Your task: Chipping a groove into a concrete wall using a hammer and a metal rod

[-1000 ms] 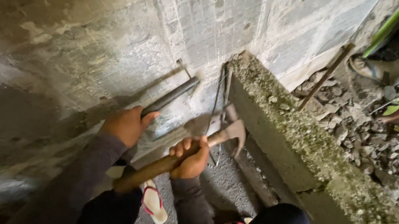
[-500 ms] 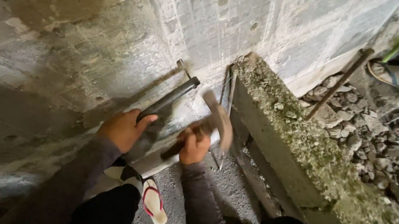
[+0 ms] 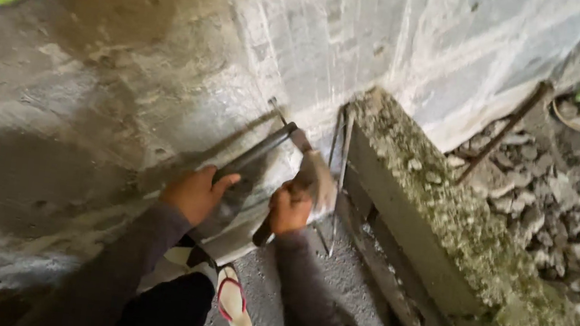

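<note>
Near the middle of the frame, the left hand (image 3: 193, 192) lies with its fingers curled on a dark metal bar (image 3: 250, 162) that slants up toward the centre along the rough concrete wall (image 3: 94, 90). Just to its right, the right hand (image 3: 290, 210) is closed in a fist around the wooden handle of a hammer (image 3: 311, 180); the hammer's head is blurred, up against the wall near the upper end of the bar. The two hands are close together but not touching.

Thin steel rods (image 3: 339, 168) stand just right of the hammer, at the corner where the wall meets a low concrete ledge (image 3: 456, 240), which runs from the centre to the lower right and is covered with crumbled, mossy grit. Beyond the ledge, at the right of the frame, lies a bed of rubble (image 3: 554, 208) with a rusty rod (image 3: 501, 132) leaning over it.

At the bottom, a foot in a white sandal with red straps (image 3: 233, 309) rests on the grey floor, between the person's dark sleeves.
</note>
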